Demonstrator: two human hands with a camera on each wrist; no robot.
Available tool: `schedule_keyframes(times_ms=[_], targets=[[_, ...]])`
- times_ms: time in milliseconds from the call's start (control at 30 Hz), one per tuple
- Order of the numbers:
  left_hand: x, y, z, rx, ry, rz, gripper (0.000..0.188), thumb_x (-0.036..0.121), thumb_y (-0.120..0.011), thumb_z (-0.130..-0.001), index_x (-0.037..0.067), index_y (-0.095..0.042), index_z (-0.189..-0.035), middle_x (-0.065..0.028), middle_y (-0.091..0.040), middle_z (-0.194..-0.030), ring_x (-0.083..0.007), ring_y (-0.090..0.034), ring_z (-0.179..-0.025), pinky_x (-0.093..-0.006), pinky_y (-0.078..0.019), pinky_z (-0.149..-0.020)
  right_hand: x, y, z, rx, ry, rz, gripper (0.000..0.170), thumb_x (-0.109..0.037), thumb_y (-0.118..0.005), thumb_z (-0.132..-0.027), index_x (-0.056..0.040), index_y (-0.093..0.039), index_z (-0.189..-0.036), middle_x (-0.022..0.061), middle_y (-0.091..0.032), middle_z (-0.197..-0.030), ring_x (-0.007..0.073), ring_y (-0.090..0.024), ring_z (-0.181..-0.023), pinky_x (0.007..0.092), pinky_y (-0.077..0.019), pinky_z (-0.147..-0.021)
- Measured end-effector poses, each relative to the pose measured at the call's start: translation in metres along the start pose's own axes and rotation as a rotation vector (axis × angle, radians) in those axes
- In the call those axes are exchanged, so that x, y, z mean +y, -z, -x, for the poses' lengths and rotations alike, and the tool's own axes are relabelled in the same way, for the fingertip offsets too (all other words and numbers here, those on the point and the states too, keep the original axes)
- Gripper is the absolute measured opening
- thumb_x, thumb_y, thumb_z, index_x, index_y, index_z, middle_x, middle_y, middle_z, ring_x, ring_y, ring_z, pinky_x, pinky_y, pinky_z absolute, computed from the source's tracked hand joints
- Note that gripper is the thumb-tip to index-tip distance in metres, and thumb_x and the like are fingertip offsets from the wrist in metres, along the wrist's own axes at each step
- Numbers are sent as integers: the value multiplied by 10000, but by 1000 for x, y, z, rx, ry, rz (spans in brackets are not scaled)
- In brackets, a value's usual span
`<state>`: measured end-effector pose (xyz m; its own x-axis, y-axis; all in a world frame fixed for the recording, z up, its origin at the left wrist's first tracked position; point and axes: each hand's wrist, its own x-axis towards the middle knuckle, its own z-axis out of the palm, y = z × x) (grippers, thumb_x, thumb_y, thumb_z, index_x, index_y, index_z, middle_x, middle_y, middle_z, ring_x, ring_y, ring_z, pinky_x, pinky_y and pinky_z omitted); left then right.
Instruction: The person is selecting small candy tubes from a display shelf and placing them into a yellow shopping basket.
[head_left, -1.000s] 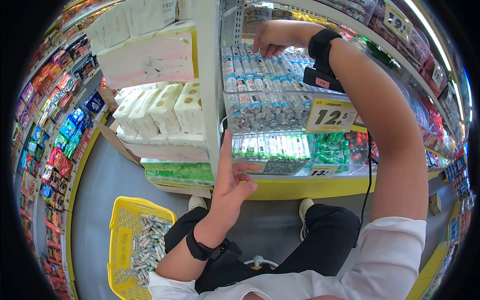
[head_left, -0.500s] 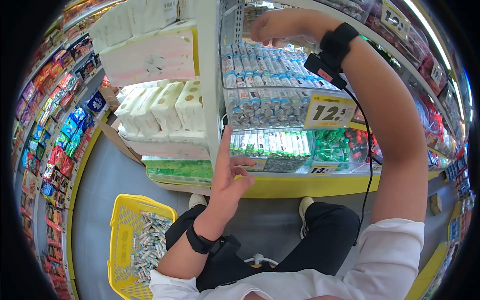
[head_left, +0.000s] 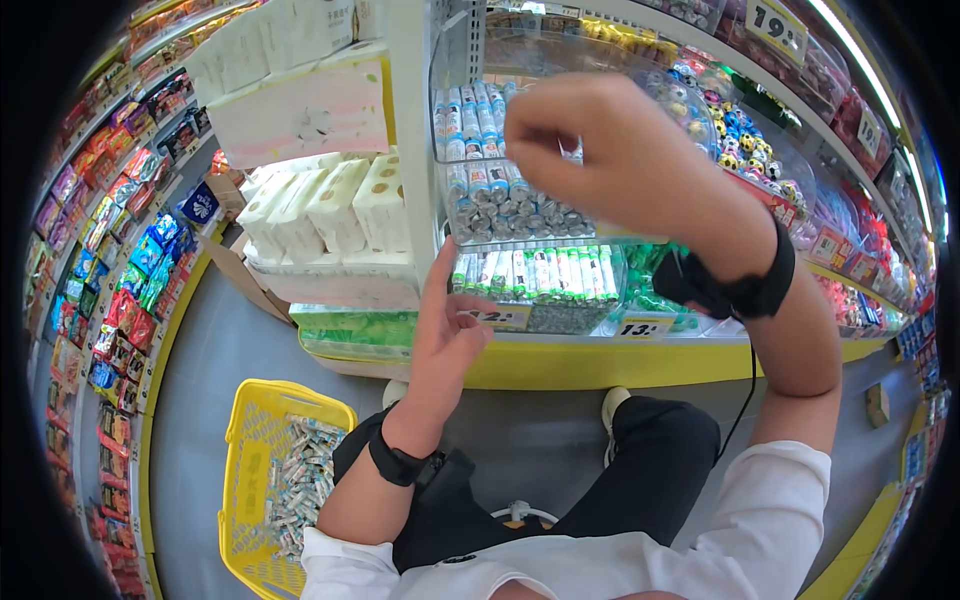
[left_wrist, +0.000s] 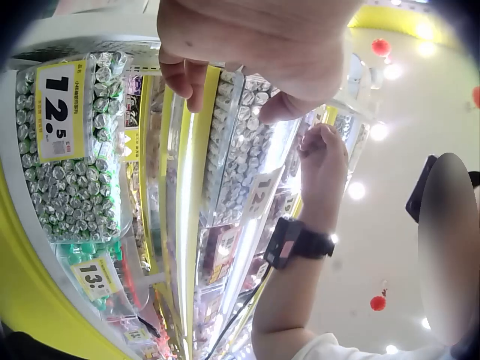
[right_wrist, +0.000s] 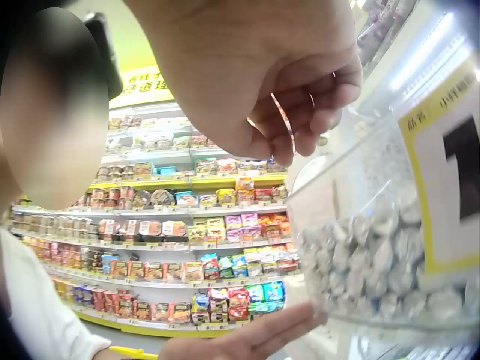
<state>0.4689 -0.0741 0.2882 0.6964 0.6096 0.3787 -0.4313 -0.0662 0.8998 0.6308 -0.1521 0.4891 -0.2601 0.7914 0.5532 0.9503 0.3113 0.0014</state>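
Observation:
My right hand (head_left: 600,150), blurred, is raised in front of a clear bin of slim wrapped rolls (head_left: 475,120) with blue bands. Its fingers hang loosely curled in the right wrist view, nothing showing between them, above the bin's rim. Part of the bin is hidden behind this hand. Lower and to the left, my left hand (head_left: 445,345) points upward. Its index fingertip is right at the white shelf post, beside the bins, while the other fingers bend loosely. Below the blue-banded rolls lies a second bin of green-banded rolls (head_left: 540,275).
A yellow basket (head_left: 234,470) holding many similar rolls (head_left: 305,465) stands on the floor by my left leg. White tissue packs (head_left: 335,205) fill the shelf left of the post. Bins of colourful ball-shaped sweets (head_left: 745,145) stand at the right, under an upper shelf.
My right hand has lifted out of the blue-banded rolls and come back toward me, over the bin's front. My left hand keeps its pose, and the head view has shifted slightly.

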Motion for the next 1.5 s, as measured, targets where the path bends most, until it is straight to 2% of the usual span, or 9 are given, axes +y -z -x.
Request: schedule_keyframes(times_ms=[67, 233, 367, 533, 700, 800, 1133, 1300, 1500], targets=[[2, 0, -1, 4, -1, -10, 880, 36, -512, -728, 73, -183, -1543, -34, -335, -1509, -153, -531, -1027, -258, -430, -830, -12, -14, 24, 68, 104, 8, 139, -142, -618, -788, -16, -593, -735, 134, -598, -677, 343, -599, -656, 411, -475, -598], [1, 0, -2, 31, -6, -2, 849, 36, -536, -761, 86, -200, -1538, -50, -518, -1244, -127, -550, -962, -249, -427, -772, -48, -42, 89, -53, 141, -211, 160, -166, -667, -782, -71, -552, -724, 82, -521, -683, 291, -562, -669, 409, -440, -626], [8, -1, -1, 56, 20, -83, 815, 51, -500, -735, 51, -260, -1514, -56, -371, -1494, -148, -557, -1000, -263, -441, -826, -64, -59, 130, -219, 159, -429, 172, -175, -672, -800, -69, -553, -736, 77, -510, -711, 280, -549, -687, 393, -438, -641], [16, 5, 5, 88, 2, -197, 637, 81, -498, -772, 32, -431, -1404, -77, -464, -1418, -151, -563, -988, -271, -429, -832, -67, -82, 169, -314, 142, -652, 140, -163, -653, -832, -63, -580, -768, 75, -522, -724, 282, -540, -692, 397, -432, -637], [36, 30, 34, 151, 5, -160, 260, 68, -512, -868, 9, -617, -1098, -42, -628, -972, -121, -566, -903, -259, -414, -822, -66, -97, 185, -257, 113, -704, 116, -155, -652, -829, -68, -588, -785, 74, -531, -731, 281, -541, -699, 396, -430, -640], [51, 55, 64, 238, -2, -366, 206, 76, -507, -878, 17, -625, -1036, -25, -614, -901, -105, -563, -860, -246, -413, -798, -67, -101, 190, -249, 123, -717, 100, -148, -652, -826, -72, -594, -795, 74, -536, -736, 280, -542, -701, 397, -428, -643], [30, 216, 169, 336, 648, -871, 192, 174, -521, -887, 42, -641, -958, 3, -583, -797, -106, -557, -777, -268, -452, -719, -78, -102, 198, -295, 146, -655, 107, -156, -662, -824, -81, -598, -782, 53, -537, -732, 245, -544, -718, 365, -428, -673], [-42, 320, 264, 184, 1098, -1040, 275, 284, -590, -844, 68, -669, -995, -50, -645, -903, -153, -597, -823, -314, -490, -734, -83, -101, 197, -259, 136, -648, 91, -140, -676, -810, -80, -610, -788, 47, -537, -731, 240, -541, -717, 367, -420, -663], [-85, 346, 362, -175, 1345, -1149, 347, 373, -613, -830, 104, -685, -1037, -70, -685, -1049, -242, -626, -967, -385, -503, -817, -85, -103, 190, -313, 82, -656, 88, -117, -687, -795, -73, -611, -791, 56, -552, -746, 262, -549, -722, 373, -410, -650]])
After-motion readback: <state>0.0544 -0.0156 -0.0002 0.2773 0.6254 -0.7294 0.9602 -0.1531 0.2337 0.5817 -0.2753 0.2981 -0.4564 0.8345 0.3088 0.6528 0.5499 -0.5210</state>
